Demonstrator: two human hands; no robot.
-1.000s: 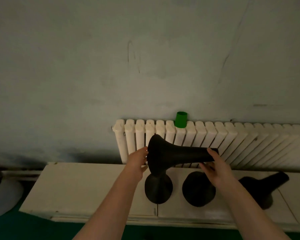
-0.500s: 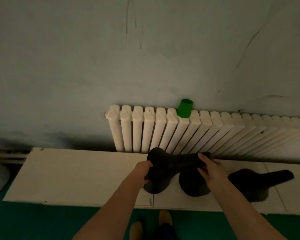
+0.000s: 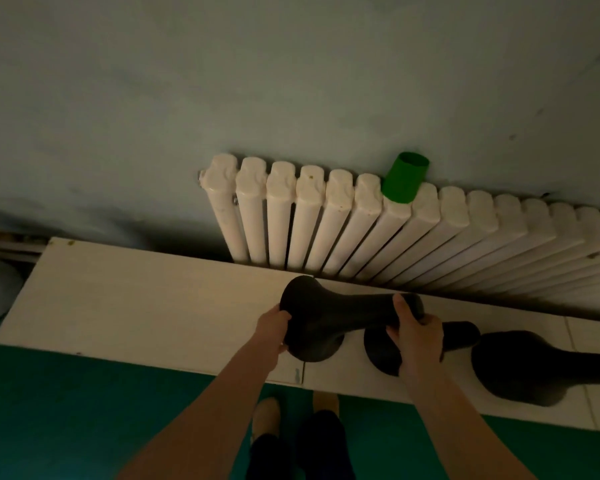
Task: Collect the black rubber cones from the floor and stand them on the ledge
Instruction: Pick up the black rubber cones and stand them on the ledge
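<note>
Over the ledge's front edge, near its middle, the left hand grips the wide base of a cone held sideways. The right hand curls round its narrow end. A second cone sits on the ledge partly behind that hand, and a third cone further right. A cup tops the radiator.

White radiator, green cup on top (mouth up), grey wall, green floor

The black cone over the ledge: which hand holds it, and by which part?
Both. The left hand grips the wide base of the black cone; the right hand grips its narrow end.
</note>
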